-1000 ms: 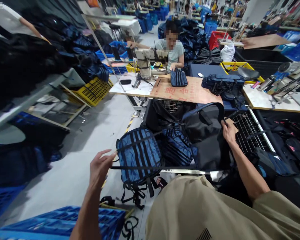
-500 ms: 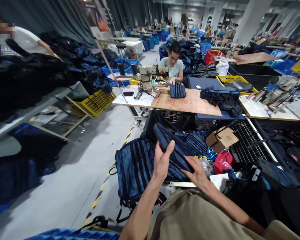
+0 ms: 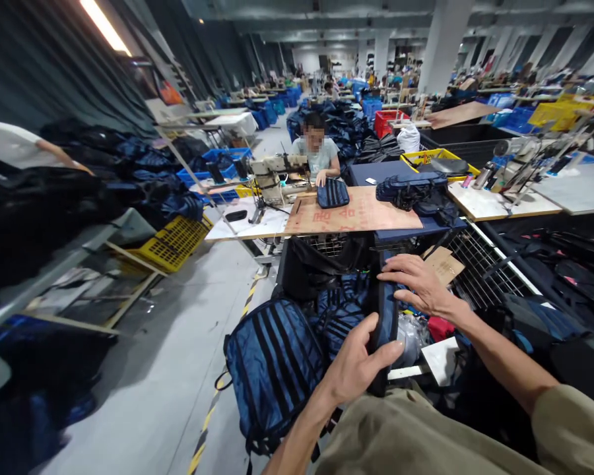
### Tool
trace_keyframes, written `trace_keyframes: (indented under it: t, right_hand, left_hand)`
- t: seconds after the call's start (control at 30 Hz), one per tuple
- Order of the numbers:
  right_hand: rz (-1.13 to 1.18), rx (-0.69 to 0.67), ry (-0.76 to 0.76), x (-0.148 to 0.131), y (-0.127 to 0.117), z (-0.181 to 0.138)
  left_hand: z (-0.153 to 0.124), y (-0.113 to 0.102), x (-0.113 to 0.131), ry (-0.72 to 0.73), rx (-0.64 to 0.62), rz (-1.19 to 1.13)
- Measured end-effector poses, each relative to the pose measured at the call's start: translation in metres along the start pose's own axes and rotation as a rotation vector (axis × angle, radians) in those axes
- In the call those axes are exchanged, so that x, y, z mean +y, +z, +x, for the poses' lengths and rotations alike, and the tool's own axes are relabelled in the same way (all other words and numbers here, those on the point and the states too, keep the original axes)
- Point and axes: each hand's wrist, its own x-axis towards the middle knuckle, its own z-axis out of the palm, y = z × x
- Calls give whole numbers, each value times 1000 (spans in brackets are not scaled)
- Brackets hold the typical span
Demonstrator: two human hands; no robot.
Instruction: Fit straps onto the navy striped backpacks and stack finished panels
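I hold a dark blue striped bag piece [image 3: 387, 315] upright on its edge between both hands. My left hand [image 3: 357, 361] grips its near lower edge, thumb on one side and fingers wrapped round it. Over its far top edge lies my right hand [image 3: 420, 285], fingers spread and pressing down. A larger blue backpack with black stripes [image 3: 273, 367] leans just left of my left hand, beside a pile of similar blue bags [image 3: 337, 310].
A wire-mesh bin [image 3: 490, 269] with a cardboard box [image 3: 441, 265] stands to the right. Ahead, a person sews at a machine [image 3: 276, 179] on a table [image 3: 356, 215] carrying more bags. Shelves of dark bags line the left; bare grey floor [image 3: 178, 369] lies between.
The bag piece has been turned from lying flat to standing on edge. My right hand moved from beneath it to its top, and my view rose toward the hall.
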Motion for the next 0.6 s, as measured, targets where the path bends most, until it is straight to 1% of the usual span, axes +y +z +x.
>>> trace_keyframes:
  t: [0.1, 0.17, 0.27, 0.33, 0.4, 0.47, 0.53, 0.6]
  right_hand:
    - [-33, -169, -25, 1, -16, 11]
    - [28, -344, 5, 2, -16, 9]
    - [231, -603, 157, 4, -4, -6]
    - [364, -692, 295, 1, 6, -18]
    - [475, -717, 394, -5, 12, -27]
    - [551, -686, 431, -14, 14, -29]
    - [575, -625, 404, -24, 12, -25]
    - [560, -575, 337, -33, 8, -18]
  left_hand:
    - [-18, -14, -2, -49, -85, 192]
    - [-31, -23, -8, -91, -91, 367]
    - [-49, -35, -22, -97, -3, 558]
    - [-55, -47, -34, -35, 90, 673]
    - [-56, -65, -48, 88, 251, 807]
    - [-54, -86, -60, 260, 445, 955]
    - [-50, -107, -68, 425, 606, 1134]
    - [-47, -127, -73, 528, 709, 1344]
